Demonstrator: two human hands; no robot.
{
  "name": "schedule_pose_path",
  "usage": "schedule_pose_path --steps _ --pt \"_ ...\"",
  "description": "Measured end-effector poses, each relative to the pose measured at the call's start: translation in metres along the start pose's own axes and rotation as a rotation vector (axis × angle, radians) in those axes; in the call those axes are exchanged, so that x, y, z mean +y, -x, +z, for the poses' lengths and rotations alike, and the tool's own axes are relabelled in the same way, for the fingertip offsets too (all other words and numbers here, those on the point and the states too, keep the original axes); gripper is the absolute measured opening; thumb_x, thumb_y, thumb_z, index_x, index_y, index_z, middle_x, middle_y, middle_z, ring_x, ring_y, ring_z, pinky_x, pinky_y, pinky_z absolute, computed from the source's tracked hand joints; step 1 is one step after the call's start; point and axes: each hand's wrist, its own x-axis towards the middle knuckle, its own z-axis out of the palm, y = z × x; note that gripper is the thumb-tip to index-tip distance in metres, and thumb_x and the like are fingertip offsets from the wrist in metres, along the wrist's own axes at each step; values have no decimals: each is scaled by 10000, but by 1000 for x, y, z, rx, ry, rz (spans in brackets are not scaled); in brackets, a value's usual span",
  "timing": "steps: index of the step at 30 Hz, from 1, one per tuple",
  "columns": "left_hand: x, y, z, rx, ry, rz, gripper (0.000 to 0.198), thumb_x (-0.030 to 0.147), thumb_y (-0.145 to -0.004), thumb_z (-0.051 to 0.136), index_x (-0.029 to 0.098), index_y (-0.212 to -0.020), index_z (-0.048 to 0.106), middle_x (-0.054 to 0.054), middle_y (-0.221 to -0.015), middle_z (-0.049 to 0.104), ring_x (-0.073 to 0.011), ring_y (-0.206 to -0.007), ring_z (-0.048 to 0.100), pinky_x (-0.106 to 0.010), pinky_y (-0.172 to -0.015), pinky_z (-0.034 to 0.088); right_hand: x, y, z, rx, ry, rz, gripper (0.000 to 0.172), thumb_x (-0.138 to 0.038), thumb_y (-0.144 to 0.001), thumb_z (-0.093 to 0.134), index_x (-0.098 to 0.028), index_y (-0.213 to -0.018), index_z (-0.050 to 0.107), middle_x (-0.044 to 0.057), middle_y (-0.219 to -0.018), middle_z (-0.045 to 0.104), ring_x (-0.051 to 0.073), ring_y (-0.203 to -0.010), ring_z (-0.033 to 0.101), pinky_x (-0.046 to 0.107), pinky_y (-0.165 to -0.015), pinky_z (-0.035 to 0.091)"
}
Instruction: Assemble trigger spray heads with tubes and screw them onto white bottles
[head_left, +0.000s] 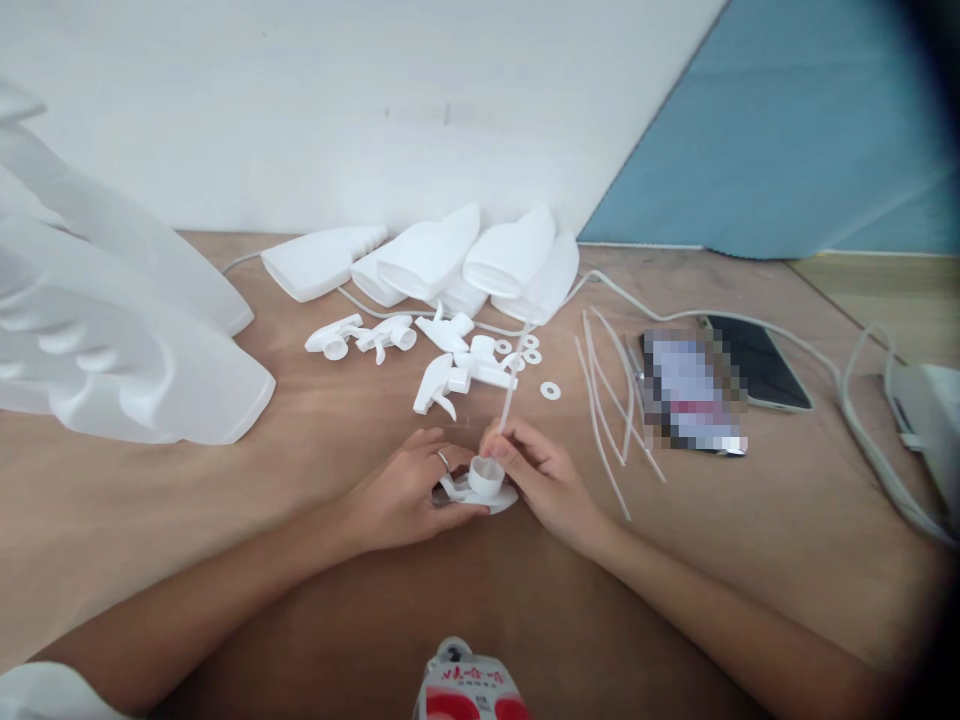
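Observation:
In my left hand (401, 490) is a white trigger spray head (487, 480), lying low on the table with its round collar facing up. The fingers and thumb close around its trigger side. My right hand (536, 480) pinches a thin white dip tube (508, 395) just above the collar. The tube rises upward and leans slightly right; its lower end is at the collar, and how deep it sits is hidden by my fingers. Beyond my hands lie several loose spray heads (439, 385) and small white ring washers (550, 391).
Several more tubes (600, 400) lie to the right, beside two phones (757, 360) and a white cable (675, 315). White spray bottles (427, 255) lie against the wall. Large white bottles (150, 340) fill the left side. A red-and-white package (472, 690) is at the front edge.

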Motion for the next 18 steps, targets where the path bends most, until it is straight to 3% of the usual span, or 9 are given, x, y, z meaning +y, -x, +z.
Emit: schedule_pose_path --steps 3,6,9,11,13,16,17,18 --pt "2 -1 -7 56 33 -116 251 395 -808 669 204 -948 584 3 -847 645 -167 -801 618 -318 -759 523 -3 7 -8 58 110 -124 202 -302 -955 464 -242 -1122 559 37 -930 581 126 -798 585 238 -701 501" --pt "4 -2 -11 89 79 -228 258 434 -815 642 193 -830 553 28 -806 613 -120 -681 604 -244 -610 500 1 12 -21 -18 344 -387 498 -135 -906 469 -325 -1363 407 94 -1280 494 176 -1044 591 328 -836 531" --pt "8 -7 -13 23 15 -114 342 523 -778 668 201 -809 558 14 -800 601 -150 -746 612 -277 -667 517 9 15 -29 -234 742 -573 549 -92 -833 531 -351 -1317 516 100 -1416 428 292 -1223 510 487 -945 486" --pt "15 -14 -19 -19 -67 25 403 585 -735 687 206 -800 565 1 -779 600 -173 -771 607 -309 -706 515 13 17 -30 -231 852 -560 486 -130 -830 573 -367 -1254 585 84 -1359 511 305 -1167 556 524 -943 487" --pt "21 -25 -33 3 -103 85 382 575 -777 648 202 -830 582 -1 -755 610 -156 -702 589 -301 -662 492 15 19 -32 -142 850 -549 453 -146 -831 590 -379 -1219 611 67 -1278 582 286 -1104 601 506 -928 510" --pt "15 -51 -69 283 -244 -58 239 392 -919 489 195 -852 607 15 -678 600 -118 -589 540 -280 -603 441 12 22 -41 -19 886 -666 539 -85 -800 578 -362 -1263 574 83 -1280 575 278 -1128 599 462 -905 532" --pt "6 -61 -84 492 -371 -117 207 328 -929 461 191 -865 602 1 -722 613 -136 -656 566 -295 -648 447 11 22 -45 19 907 -712 582 -67 -785 577 -344 -1296 544 102 -1291 559 281 -1133 597 449 -891 538" --pt "-7 -70 -99 621 -489 -167 177 305 -922 468 181 -936 593 -35 -859 644 -179 -814 604 -332 -744 459 9 21 -48 58 925 -740 620 -54 -773 580 -326 -1326 513 119 -1291 547 283 -1130 596 437 -875 544"
